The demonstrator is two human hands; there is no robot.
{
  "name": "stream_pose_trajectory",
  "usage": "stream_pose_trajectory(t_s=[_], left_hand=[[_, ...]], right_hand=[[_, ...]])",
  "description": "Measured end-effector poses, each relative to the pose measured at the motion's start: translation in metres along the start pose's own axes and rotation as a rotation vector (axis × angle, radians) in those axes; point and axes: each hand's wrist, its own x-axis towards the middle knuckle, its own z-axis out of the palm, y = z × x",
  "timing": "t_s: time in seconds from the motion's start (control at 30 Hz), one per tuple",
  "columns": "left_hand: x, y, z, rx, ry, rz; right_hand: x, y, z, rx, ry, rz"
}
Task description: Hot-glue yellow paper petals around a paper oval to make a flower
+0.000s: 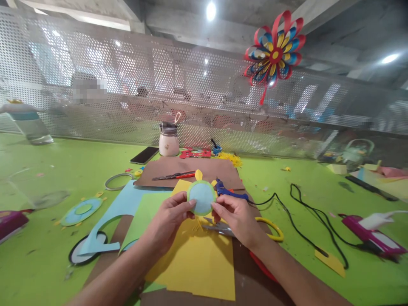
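Because both hands pinch it by opposite edges, the paper disc (201,197) is lifted off the green table (47,255), its flat face turned toward the camera at the middle of the view. The left hand (168,217) nips the rim at eight o'clock between thumb and fingertips, and the right hand (237,216) does the same at four o'clock. Both grips are narrow and closed on the disc alone. Holding it by the rim seems meant to leave the face uncovered and the paper unbent.

The disc is pale blue with a thin green border. A small yellow petal (199,174) stands out from its edge at twelve o'clock, apparently fixed there.

At six o'clock of the disc a yellow sheet (204,259) lies flat. Scissors (223,228) lie just under the right hand. A blue glue gun (230,192) rests at two o'clock, and its black cord (302,221) trails off toward three. A similar disc (81,210) lies well apart at nine o'clock.
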Motion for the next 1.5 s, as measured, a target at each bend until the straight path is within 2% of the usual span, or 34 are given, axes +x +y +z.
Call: stream_pose_trajectory(t_s=[0.2,0.5,0.83,1.2,1.33,1.5], left_hand=[[-0.0014,0.0014,-0.0003,-0.020,-0.016,0.001],[-0.0004,-0.0008,0.0002,0.017,0.043,0.040],[-0.0031,0.0025,0.0037,0.025,0.033,0.018],[-0.0030,0.0032,0.0015,-0.013,0.046,-0.019],[-0.0034,0.0028,0.0021,-0.001,0.059,-0.011],[-0.0035,-0.0008,0.0023,0.045,0.000,-0.013]], right_hand=[[-0.0001,0.0009,0.0004,-0.006,0.018,-0.015],[-0.0008,0.0007,-0.0011,-0.063,-0.004,0.002],[0.0008,0.0088,-0.0022,0.050,-0.018,0.017],[0.0002,0.0024,-0.0013,0.077,-0.019,0.017],[0.0024,0.0051,-0.0043,0.116,0.053,-0.022],[0.0063,0.0060,-0.0075,0.199,0.153,-0.090]])
